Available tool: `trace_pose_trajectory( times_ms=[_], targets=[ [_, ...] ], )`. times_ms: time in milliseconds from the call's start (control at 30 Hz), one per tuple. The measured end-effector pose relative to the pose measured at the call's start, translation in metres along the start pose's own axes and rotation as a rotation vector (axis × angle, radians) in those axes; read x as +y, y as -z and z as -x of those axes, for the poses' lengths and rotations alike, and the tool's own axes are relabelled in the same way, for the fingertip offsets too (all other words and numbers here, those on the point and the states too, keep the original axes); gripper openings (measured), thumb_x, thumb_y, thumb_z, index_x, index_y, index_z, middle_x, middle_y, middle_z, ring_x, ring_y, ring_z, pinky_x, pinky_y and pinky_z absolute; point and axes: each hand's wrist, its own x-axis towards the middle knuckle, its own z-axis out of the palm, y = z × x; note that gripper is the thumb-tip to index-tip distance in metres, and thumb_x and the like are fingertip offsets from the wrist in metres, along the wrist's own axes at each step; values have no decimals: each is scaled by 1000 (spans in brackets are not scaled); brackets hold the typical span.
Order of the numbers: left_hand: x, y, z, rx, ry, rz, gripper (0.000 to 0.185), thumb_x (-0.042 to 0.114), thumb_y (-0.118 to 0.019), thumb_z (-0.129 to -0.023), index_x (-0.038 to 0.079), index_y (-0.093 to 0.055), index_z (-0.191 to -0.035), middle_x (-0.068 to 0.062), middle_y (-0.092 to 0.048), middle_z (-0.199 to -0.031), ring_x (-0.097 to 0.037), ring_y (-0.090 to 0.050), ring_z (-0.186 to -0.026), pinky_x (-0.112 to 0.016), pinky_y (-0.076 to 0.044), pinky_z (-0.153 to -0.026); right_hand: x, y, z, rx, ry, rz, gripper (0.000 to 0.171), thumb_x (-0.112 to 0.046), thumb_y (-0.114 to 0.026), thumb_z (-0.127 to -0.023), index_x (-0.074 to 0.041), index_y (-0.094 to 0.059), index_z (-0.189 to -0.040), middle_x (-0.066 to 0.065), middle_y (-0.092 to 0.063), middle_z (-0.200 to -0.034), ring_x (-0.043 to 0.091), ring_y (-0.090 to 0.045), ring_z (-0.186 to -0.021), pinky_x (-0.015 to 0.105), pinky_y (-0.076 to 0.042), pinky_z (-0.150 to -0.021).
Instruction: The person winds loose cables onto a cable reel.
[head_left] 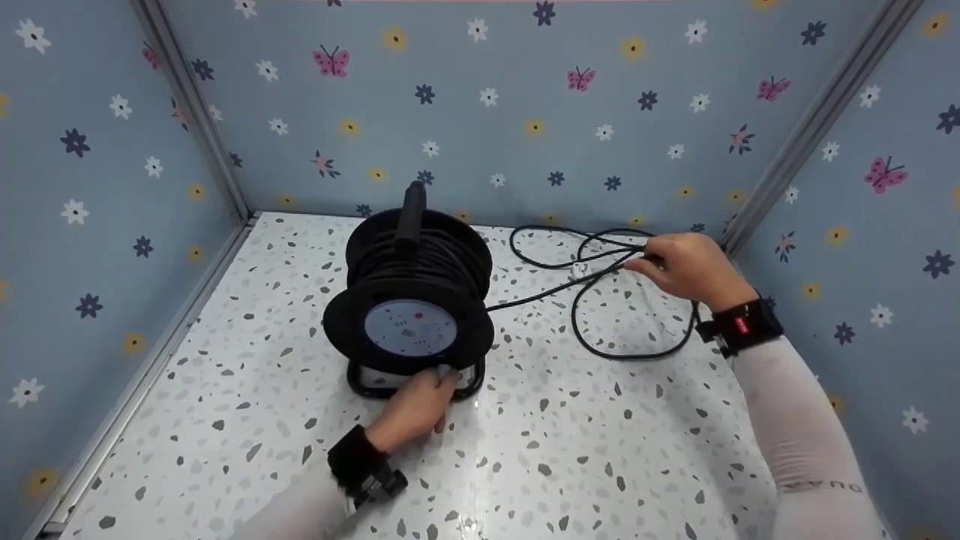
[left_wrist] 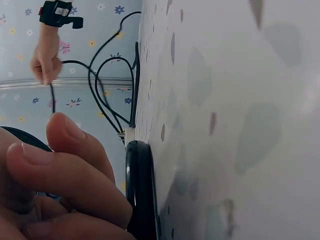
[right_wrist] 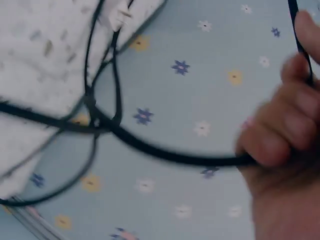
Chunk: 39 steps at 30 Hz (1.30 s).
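Note:
A black cable reel stands upright on the speckled floor, with cable wound on its drum and a pale round socket face toward me. My left hand grips the reel low at its front rim, by a small grey part. Its curled fingers show close up in the left wrist view, and they hide the spot they hold. Out to the right, my right hand holds the black cable in curled fingers, raised off the floor. From there one stretch runs slanting down to the reel.
Loose cable loops lie on the speckled floor below and left of the right hand. A white plug lies among them. Flowered blue panels wall in the back and both sides, with metal posts at the corners.

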Motion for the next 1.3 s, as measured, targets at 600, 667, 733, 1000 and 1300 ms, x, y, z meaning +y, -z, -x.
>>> trace_pose_trajectory(
  times_ms=[600, 667, 733, 1000, 1300],
  targets=[
    [2, -3, -1, -24, 11, 26, 70, 50, -40, -120, -3, -71, -86, 1, -57, -49, -13, -42, -39, -28, -34, -39, 36, -4, 28, 5, -109, 122, 73, -73, -65, -103, -21, -33, -64, -9, -22, -57, 9, -19, -46, 33, -23, -48],
    [1, -3, 0, -21, 16, 32, 70, 51, -40, -120, -3, -71, -87, 1, -57, -49, -13, -42, -39, -28, -34, -39, 38, 6, 24, 156, -12, 294, 76, -81, -55, -103, -21, -30, -64, -9, -19, -57, 8, -15, -46, 33, -17, -46],
    [-1, -2, 1, -7, 12, 26, 69, 49, -41, -120, -3, -71, -85, 1, -57, -49, -13, -41, -38, -27, -33, -39, 45, 16, 28, 215, -39, 349, 78, -85, -52, -101, -20, -29, -65, -8, -19, -57, 9, -14, -46, 34, -14, -47],
    [-4, 2, 4, 16, 1, -1, 70, 45, -41, -120, -2, -69, -77, 1, -56, -47, -12, -39, -39, -27, -31, -42, 70, 18, 80, -44, -444, 138, 71, -65, -81, -96, -18, -38, -65, -5, -28, -56, 17, -28, -48, 37, -27, -53],
    [-4, 2, 3, 13, 6, -5, 69, 46, -41, -120, -2, -71, -81, 1, -57, -48, -12, -40, -38, -27, -32, -40, 80, 36, 79, -94, -412, 241, 72, -68, -78, -97, -17, -38, -67, -4, -27, -61, 17, -29, -51, 36, -28, -53]
  ],
)
